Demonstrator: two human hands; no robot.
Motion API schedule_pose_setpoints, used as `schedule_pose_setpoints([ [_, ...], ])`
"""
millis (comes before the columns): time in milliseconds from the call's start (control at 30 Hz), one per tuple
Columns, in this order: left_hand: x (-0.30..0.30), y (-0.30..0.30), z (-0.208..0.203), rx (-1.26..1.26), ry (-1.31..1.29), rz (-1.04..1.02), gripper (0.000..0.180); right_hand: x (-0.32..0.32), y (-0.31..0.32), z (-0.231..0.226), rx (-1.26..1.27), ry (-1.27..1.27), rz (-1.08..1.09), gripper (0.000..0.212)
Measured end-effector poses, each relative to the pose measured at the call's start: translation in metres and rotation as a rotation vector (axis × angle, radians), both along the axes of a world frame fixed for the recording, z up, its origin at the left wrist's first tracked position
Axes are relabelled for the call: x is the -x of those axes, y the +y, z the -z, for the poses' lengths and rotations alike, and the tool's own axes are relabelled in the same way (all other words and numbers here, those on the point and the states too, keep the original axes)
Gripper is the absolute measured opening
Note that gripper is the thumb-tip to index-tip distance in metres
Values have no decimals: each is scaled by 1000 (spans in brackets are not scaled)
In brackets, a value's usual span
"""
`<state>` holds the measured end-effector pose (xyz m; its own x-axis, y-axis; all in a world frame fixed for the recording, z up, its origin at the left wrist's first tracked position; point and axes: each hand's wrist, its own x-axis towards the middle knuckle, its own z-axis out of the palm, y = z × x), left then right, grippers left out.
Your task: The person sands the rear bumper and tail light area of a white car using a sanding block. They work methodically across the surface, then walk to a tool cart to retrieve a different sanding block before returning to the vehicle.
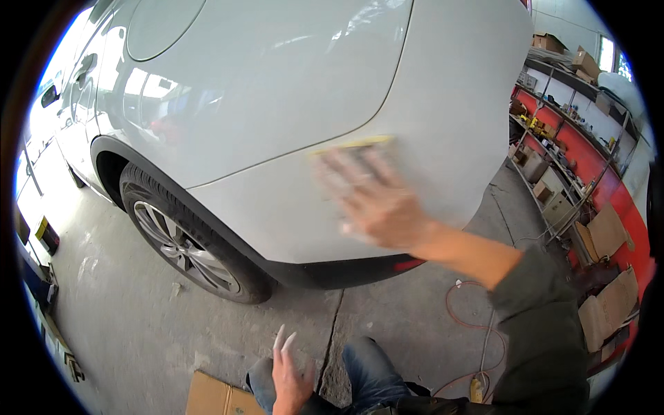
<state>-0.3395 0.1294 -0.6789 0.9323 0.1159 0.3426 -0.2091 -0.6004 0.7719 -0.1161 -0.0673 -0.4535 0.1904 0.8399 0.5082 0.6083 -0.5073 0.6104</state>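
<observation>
My right hand [384,211] presses a flat sanding pad [354,145] with a yellow edge against the white rear bumper [460,131] of a car. Motion smears the fingers, which lie over the pad and hide most of it. The bumper surface around it looks dull, while the body panel [277,90] above the seam is glossy. Low in the view, my left hand [290,377] is raised near my left knee, holding nothing. Its fingers are extended, with whitish tips.
A rear wheel [183,238] stands left of the bumper. Cluttered metal shelves [560,166] line the right wall. A reddish hose [453,304] curls over the concrete floor [138,332]. A flattened cardboard piece [214,395] lies by my left knee, and a can [47,235] stands far left.
</observation>
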Motion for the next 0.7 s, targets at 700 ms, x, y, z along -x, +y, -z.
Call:
schedule_pose_setpoints([
  [700,-17,-41,-10,107,31,137,45,-27,86,73,20,-51,-218,62],
])
